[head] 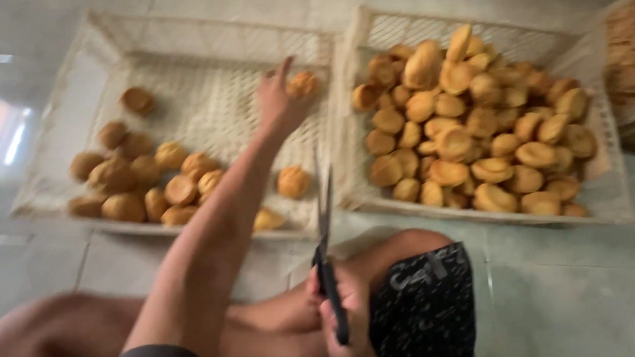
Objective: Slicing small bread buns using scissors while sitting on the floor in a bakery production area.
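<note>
— What lies around the left hand (277,100)?
— It reaches over the left crate (78,89), fingers spread, a round bun (303,83) at its fingertips; whether it grips it, I cannot tell. More buns (143,182) cluster below and left of it.
— And the right hand (341,317)?
— Closed round the black handles of scissors (326,253). Blades shut, long axis pointing up toward the wall between the crates.
— Any room?
— Beyond that wall, the right crate (603,187) is heaped with buns; the left crate's middle is mostly bare lattice.
</note>
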